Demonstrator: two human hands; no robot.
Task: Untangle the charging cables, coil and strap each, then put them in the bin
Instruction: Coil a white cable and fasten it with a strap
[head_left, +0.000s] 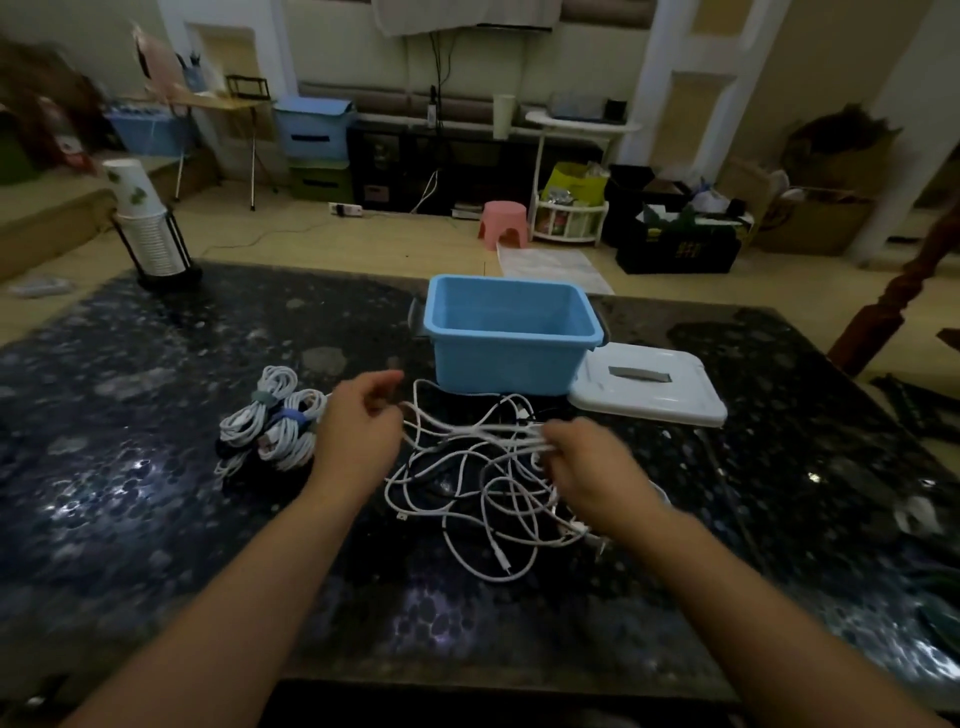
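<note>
Nearest the front edge of the dark speckled counter (156, 519), two bare forearms reach in toward the middle. Just beyond them lies the tangle of white charging cables (483, 493), a loose heap of crossing loops with some darker strands mixed in and a plug end trailing toward the front edge. The right hand (587, 467) has its fingers curled round a bundle of several strands at the right side of the heap, lifting them a little off the surface. The left hand (358, 426) pinches strands at the heap's left side, thumb and fingers closed on them, so the cords stretch between the two hands. The picture is blurred here, so which single cord each hand has cannot be told.

Left of the left hand, near it, rest the coiled cables (270, 426), at least two white coils, each with a strap round its middle, one greyish and one blue, touching each other.

Farther back, toward the far edge, stands the blue bin (511, 332), open and apparently holding nothing, and just to its right lies its white lid (649, 389), flat on the counter. At the far left corner stands a stack of paper cups (140, 213) in a black holder.

The untangling step seems in hand, with some cords already strapped. The next move likely calls for drawing one cord free of the heap without tightening the crossings.
</note>
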